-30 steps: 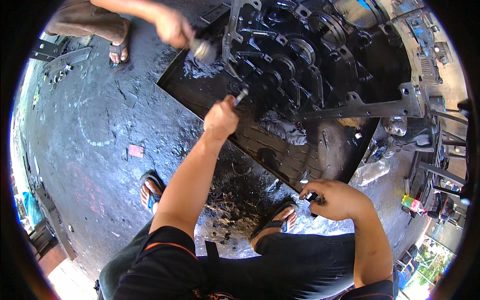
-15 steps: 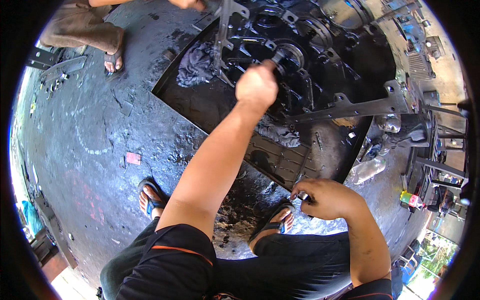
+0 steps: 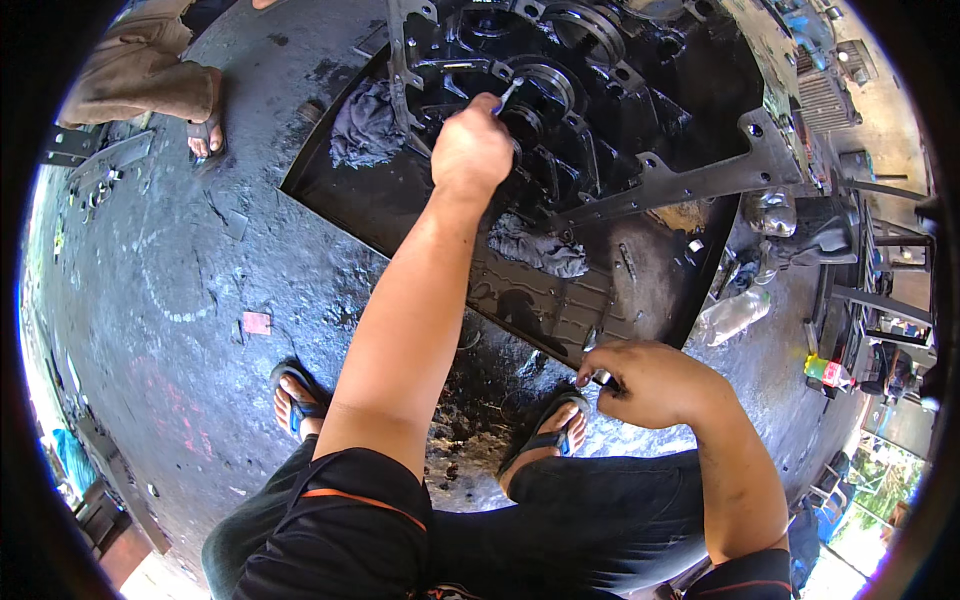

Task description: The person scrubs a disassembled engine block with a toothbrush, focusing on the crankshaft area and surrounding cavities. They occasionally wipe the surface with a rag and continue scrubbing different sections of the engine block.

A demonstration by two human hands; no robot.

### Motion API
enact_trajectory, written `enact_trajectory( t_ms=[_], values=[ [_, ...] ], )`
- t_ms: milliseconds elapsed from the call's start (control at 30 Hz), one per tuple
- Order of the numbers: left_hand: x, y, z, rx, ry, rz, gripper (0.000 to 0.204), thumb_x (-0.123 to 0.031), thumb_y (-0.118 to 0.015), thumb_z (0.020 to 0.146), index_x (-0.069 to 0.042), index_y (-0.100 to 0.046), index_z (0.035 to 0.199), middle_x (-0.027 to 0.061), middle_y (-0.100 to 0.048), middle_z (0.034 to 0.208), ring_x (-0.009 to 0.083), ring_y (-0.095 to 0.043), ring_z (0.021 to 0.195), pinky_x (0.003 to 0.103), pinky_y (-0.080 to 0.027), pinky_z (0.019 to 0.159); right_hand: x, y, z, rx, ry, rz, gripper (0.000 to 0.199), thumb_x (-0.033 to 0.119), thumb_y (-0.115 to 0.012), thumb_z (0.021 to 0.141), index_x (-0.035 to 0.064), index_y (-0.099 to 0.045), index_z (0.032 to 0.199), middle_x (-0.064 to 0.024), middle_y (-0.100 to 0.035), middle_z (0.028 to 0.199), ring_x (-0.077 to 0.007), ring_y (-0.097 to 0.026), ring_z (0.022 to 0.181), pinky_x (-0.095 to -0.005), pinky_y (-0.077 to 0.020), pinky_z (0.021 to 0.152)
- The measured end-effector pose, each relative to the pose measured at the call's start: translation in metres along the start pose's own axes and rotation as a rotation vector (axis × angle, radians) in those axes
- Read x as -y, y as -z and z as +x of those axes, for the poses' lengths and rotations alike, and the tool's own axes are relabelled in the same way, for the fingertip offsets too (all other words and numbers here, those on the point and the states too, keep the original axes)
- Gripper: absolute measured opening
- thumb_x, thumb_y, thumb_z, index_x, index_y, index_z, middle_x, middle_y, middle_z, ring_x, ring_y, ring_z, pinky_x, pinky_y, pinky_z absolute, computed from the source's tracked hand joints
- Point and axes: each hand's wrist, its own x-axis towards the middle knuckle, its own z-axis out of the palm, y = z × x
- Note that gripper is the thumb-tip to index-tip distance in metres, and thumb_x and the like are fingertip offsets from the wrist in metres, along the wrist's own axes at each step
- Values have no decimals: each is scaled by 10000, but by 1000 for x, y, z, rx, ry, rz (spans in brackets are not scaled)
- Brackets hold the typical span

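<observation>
My left hand, gripping a tool, has reached over the engine block.
Glistening black metal; right hand clutching a small piece.

We obs. clear plastic btl. on flr., R side, near red-and-green btl.; pink sq. pc., L side.

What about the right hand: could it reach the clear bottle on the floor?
Probably yes: the bottle lies nearby with nothing apparent between, though the right hand holds a small object.
</observation>
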Motion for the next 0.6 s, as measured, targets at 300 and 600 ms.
enact_trajectory(
  t_ms=[300,600],
  values=[
    [7,5,3,256,-39,69,398,-129,-512,939,-135,-689,1296,261,-750,1106,433,-729,1072,514,-586,955,3,3,5,66,-9,10,328,233,-683,885,58,-685,1163,-197,-711,1151,-411,-674,1106,-503,-534,960],
    [14,3,-13,170,7,11,330,-186,-558,946,-111,-711,1228,285,-736,1064,459,-719,1012,546,-576,928,9,3,9,64,-23,21,329,230,-675,881,51,-686,1157,-204,-710,1148,-410,-671,1114,-505,-529,973]
  ],
)
